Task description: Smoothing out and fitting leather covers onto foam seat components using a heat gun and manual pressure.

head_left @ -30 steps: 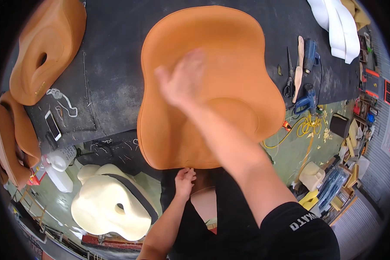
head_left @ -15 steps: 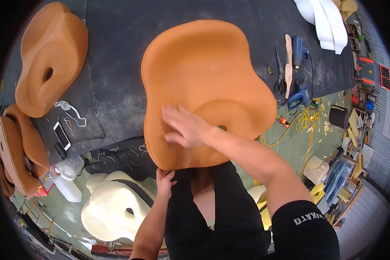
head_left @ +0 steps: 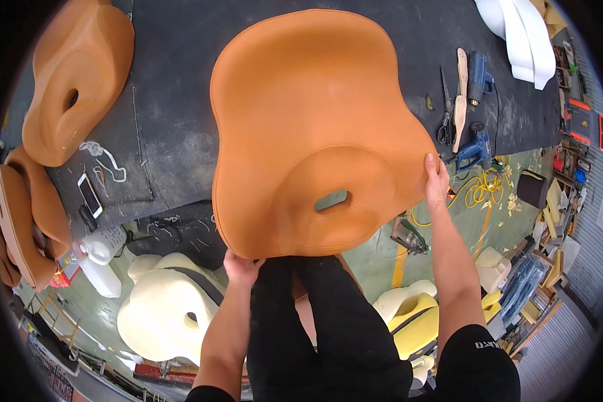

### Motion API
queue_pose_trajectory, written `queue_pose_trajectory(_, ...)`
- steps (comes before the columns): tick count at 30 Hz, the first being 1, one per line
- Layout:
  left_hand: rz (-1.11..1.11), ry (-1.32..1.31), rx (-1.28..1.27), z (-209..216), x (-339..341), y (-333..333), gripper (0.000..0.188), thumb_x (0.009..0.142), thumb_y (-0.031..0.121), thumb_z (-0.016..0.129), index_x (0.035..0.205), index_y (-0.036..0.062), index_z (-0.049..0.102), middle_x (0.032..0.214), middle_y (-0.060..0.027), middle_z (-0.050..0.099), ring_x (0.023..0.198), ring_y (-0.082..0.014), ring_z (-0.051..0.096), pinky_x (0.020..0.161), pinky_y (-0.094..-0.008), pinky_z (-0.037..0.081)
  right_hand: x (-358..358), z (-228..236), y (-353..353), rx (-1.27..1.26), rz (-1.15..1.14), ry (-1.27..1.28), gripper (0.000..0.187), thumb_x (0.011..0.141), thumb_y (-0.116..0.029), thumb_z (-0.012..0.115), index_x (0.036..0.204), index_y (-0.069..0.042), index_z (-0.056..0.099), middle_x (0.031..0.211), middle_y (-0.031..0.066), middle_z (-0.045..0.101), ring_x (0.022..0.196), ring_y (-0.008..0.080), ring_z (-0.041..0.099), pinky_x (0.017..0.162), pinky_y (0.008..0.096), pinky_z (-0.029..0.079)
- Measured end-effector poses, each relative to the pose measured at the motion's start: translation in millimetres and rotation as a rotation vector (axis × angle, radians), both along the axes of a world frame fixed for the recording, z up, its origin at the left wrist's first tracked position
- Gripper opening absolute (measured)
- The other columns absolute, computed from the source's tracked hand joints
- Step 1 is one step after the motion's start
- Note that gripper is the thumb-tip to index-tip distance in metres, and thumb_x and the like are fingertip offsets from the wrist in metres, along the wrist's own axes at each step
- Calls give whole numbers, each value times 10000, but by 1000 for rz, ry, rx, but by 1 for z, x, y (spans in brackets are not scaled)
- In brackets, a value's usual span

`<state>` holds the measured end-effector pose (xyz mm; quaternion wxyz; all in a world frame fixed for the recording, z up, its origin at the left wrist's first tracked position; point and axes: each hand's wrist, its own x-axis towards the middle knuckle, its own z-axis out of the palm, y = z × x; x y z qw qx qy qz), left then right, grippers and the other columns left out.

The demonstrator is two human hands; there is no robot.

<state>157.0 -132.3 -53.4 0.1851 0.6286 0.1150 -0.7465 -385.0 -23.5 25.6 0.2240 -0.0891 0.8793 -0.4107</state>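
At the near edge of the dark table (head_left: 167, 141), the large orange leather-covered seat shell (head_left: 315, 127) lies with its slotted, raised oval toward the person, its near rim overhanging the person's lap. A second ago the right hand (head_left: 437, 182) was pressed flat on top of the shell, first near its centre and then lower, close to the oval; now it has slid off to the shell's 3 o'clock edge, where the fingers curl over the rim and grip it. The left hand (head_left: 240, 268) keeps its place at the rim at about 7 o'clock, closed on the edge from below. So the smoothing stroke across the cover reads as finished, and with both hands on opposite edges the shell looks held for turning or lifting rather than for pressing.

Much is hidden. The fingertips of both hands go under the rim, so how far the cover wraps beneath cannot be told. The shell's underside is out of sight, as is the table under it. At 9 o'clock a second orange shell (head_left: 74, 80) lies on the table, and a stack of others (head_left: 27, 221) is cut by the picture's rim. Scissors (head_left: 445, 110) and a blue power tool (head_left: 477, 149) lie at 2 o'clock; smaller items beyond them are too bent and small to name.
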Motion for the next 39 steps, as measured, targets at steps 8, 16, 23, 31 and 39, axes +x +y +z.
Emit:
queue_pose_trajectory(8, -114, -280, -222, 124, -6, -44, 523, 1113, 475, 440, 1519, 149, 498, 1462, -51, 613, 1323, -243, 595, 1054, -419, 529, -8, 126, -38, 281, 215, 48, 801, 929, -586, 723, 1360, 82, 623, 1246, 214, 725, 1160, 305, 681, 1023, 385, 503)
queue_pose_trajectory(16, 31, 8, -561, 290, -46, -159, 539, 1117, 458, 434, 1507, 93, 505, 1470, -95, 601, 1306, -289, 602, 1093, -448, 507, -3, 224, -67, -418, 149, -482, 694, 1035, -293, 682, 1591, 11, 400, 1563, 125, 522, 1431, 237, 496, 1195, 368, 377)
queue_pose_trajectory(23, 78, 46, -515, 322, -74, -161, 535, 1133, 460, 382, 1495, 93, 526, 1484, -102, 600, 1353, -296, 571, 1152, -475, 455, -32, 202, -58, -392, 215, -508, 613, 1028, -233, 682, 1566, -50, 452, 1492, 97, 584, 1357, 232, 556, 1137, 369, 438)
queue_pose_trajectory(31, 17, -497, -584, 366, -104, -115, 501, 1127, 393, 457, 1422, 13, 599, 1390, -103, 648, 1241, -199, 590, 1089, -365, 449, -84, 267, -57, -386, 430, -712, 617, 1032, -339, 653, 1555, -75, 457, 1492, 97, 584, 1346, 268, 578, 1123, 434, 478)
queue_pose_trajectory(39, 254, -331, -323, 357, -88, -79, 518, 1116, 391, 415, 1452, 34, 582, 1453, -126, 614, 1321, -268, 575, 1110, -430, 449, -89, 316, -85, -369, 436, -832, 552, 1050, -336, 623, 1518, -64, 513, 1498, 79, 585, 1373, 258, 556, 1171, 410, 418)
